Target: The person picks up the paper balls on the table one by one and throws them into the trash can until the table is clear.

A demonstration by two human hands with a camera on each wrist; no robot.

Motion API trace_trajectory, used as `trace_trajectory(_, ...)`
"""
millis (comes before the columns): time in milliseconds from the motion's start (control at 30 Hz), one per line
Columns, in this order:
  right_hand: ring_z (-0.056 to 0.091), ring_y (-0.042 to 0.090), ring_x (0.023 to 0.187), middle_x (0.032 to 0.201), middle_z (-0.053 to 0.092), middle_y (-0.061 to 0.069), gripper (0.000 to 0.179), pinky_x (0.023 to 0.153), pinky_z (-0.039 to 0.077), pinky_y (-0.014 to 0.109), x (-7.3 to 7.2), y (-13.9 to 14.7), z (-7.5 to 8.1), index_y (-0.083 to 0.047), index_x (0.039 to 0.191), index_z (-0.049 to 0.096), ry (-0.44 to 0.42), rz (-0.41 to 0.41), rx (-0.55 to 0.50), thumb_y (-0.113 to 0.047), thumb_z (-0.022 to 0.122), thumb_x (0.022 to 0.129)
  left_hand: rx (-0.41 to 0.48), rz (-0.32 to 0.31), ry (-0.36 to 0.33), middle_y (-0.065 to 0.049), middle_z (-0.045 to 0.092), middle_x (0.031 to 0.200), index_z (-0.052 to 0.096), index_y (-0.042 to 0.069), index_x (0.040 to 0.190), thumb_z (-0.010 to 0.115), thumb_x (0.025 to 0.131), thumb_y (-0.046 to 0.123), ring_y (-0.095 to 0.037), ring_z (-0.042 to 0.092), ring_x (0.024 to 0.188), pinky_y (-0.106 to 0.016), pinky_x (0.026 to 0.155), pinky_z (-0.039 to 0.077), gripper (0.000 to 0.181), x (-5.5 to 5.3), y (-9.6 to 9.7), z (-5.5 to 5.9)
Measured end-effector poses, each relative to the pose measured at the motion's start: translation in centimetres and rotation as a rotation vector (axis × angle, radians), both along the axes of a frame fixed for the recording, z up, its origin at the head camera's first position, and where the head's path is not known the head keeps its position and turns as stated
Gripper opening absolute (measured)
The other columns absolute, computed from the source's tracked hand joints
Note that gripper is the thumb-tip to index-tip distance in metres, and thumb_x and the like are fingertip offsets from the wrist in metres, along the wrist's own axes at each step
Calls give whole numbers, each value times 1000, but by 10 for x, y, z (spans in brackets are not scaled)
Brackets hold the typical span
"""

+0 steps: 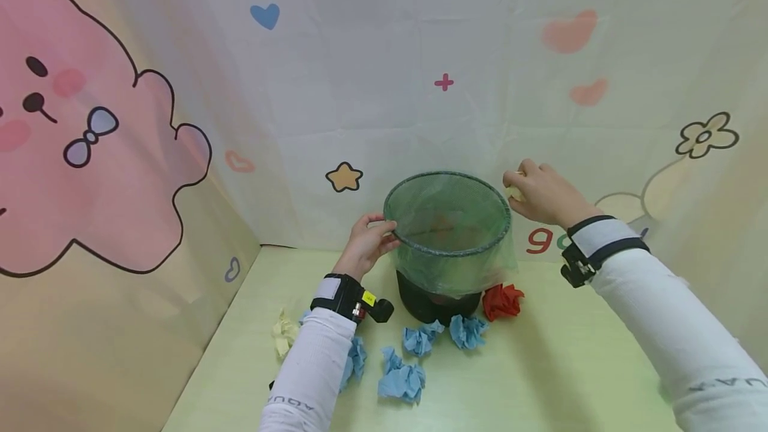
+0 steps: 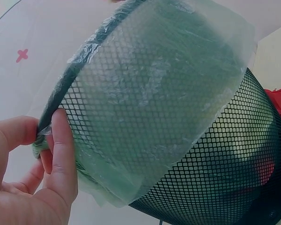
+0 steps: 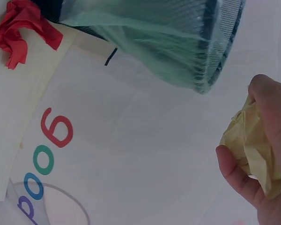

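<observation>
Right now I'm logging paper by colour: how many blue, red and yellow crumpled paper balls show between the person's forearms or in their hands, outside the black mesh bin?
Blue crumpled paper balls: 4, one partly behind the left sleeve
Red crumpled paper ball: 1
Yellow crumpled paper ball, in the right hand: 1
Total: 6

White sleeves point(image 1: 309, 365), grey AQUA lettering point(image 1: 290, 403); black wrist straps point(image 1: 345, 291), black cameras point(image 1: 381, 311); yellow label point(image 1: 369, 298) left.

The pale table point(image 1: 564, 352) bears a bin point(image 1: 423, 300) and crumpled papers point(image 1: 403, 382).
</observation>
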State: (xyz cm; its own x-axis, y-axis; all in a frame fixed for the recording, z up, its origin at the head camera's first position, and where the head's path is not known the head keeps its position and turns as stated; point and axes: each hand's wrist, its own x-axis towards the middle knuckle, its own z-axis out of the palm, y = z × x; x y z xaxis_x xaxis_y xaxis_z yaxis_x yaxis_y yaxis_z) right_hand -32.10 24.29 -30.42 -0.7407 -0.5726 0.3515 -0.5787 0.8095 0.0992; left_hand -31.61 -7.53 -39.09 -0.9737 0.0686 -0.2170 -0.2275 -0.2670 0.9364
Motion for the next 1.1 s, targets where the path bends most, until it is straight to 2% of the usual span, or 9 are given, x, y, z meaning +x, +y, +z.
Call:
trace_trajectory(300, 49, 38, 79, 97, 50, 19, 21, 69, 45, 48, -1, -24, 15, -7, 102, 57, 10, 17, 1, -12, 64, 83, 7, 2, 3, -7, 48, 92, 42, 8, 113, 60, 88, 5, -16, 54, 71, -21, 63, 53, 31, 0, 1, 2)
trace_trajectory(567, 49, 40, 81, 98, 50, 19, 19, 73, 44, 49, -3, -42, 15, -7, 101, 57, 36, 80, -13, -11, 63, 84, -7, 2, 5, -7, 47, 93, 42, 8, 115, 59, 88, 6, -15, 54, 72, -21, 63, 53, 32, 0, 1, 1)
trace_trajectory(1100, 50, 34, 77, 95, 51, 18, 23, 70, 45, 44, -3, -70, 15, -6, 104, 56, 32, 175, 3, -14, 64, 83, 24, 17, 0, -7, 47, 92, 40, 5, 118, 60, 87, 4, -15, 54, 70, -21, 62, 53, 37, -1, 1, -2)
